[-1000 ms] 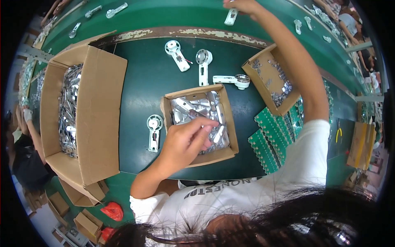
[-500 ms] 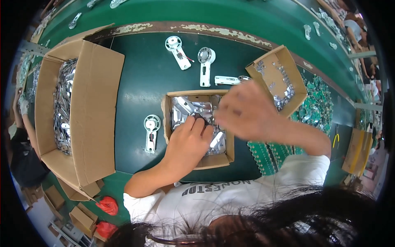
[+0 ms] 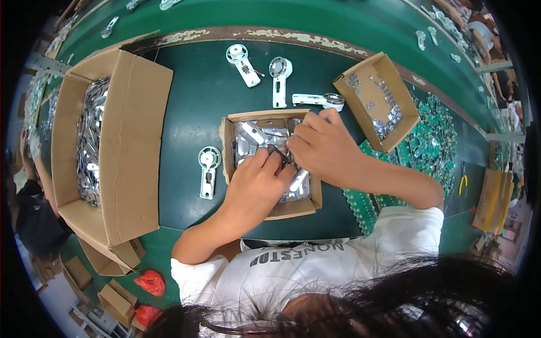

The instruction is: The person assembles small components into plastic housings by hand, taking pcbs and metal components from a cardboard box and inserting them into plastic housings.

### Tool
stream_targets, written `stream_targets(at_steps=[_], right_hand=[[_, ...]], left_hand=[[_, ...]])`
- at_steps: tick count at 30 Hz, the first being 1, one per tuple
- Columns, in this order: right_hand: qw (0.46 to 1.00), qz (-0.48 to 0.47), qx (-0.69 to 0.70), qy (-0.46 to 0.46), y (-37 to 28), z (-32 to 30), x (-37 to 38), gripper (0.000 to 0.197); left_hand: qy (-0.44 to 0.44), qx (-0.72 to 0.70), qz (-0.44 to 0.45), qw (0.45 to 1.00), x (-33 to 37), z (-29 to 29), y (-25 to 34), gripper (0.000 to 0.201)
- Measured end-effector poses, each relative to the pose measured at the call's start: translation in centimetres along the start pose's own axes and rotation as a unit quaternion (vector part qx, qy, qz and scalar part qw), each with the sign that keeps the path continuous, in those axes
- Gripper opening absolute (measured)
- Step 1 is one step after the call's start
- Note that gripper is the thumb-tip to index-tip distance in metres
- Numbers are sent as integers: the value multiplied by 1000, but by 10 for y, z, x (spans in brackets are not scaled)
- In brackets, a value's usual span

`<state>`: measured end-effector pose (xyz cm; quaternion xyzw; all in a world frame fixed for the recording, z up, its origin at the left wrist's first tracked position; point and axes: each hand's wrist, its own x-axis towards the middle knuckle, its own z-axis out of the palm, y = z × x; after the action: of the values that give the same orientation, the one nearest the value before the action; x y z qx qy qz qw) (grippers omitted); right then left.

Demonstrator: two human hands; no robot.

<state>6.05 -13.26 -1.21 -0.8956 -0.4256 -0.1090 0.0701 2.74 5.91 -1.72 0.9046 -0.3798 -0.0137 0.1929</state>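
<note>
My left hand (image 3: 255, 183) is closed in a pinch over a small cardboard box (image 3: 290, 213). A small dark part (image 3: 275, 151) shows at its fingertips; its kind is hard to make out. My right hand (image 3: 326, 147) comes in from the right, fingers bent together close to that part, and what they hold is hidden. Below both hands, shiny silver metal pieces (image 3: 252, 133) fill the box. Beyond it lie white handheld fan bodies (image 3: 245, 70), (image 3: 278, 84) and a fan on its side (image 3: 310, 99). Another fan body (image 3: 208, 174) lies left of the box.
At the left stands a large open carton (image 3: 135, 152) holding metal pieces. A shallow box (image 3: 365, 115) with small silver bits sits at the right, beside heaped green circuit boards (image 3: 431, 132). Yellow-handled pliers (image 3: 463, 185) lie farther right. A green conveyor (image 3: 225, 17) runs behind the raised edge.
My right hand has come down and left, its fingers now beside my left fingertips. The fan on its side is no longer partly covered. The view has shifted slightly.
</note>
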Motion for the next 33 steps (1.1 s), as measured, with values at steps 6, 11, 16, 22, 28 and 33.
stream_targets(at_steps=[6, 11, 16, 22, 28, 33], right_hand=[[998, 24, 59, 4, 0, -5, -8, 10], [996, 11, 58, -66, -2, -5, -2, 12], [992, 19, 20, -125, -10, -3, 4, 15], [997, -15, 32, -64, 1, -3, -3, 13], [992, 29, 123, 4, 0, -20, -9, 12], [978, 39, 187, 88, 0, -16, -10, 16]], left_hand=[[20, -5, 22, 1000, 2, 4, -2, 14], [23, -5, 6, 1000, 2, -7, -3, 14], [46, -23, 25, 998, -4, -2, -10, 21], [62, -41, 18, 997, -6, -15, -16, 32], [125, -68, 13, 990, -2, -19, -14, 27], [213, -171, -51, 961, -1, -23, -13, 19]])
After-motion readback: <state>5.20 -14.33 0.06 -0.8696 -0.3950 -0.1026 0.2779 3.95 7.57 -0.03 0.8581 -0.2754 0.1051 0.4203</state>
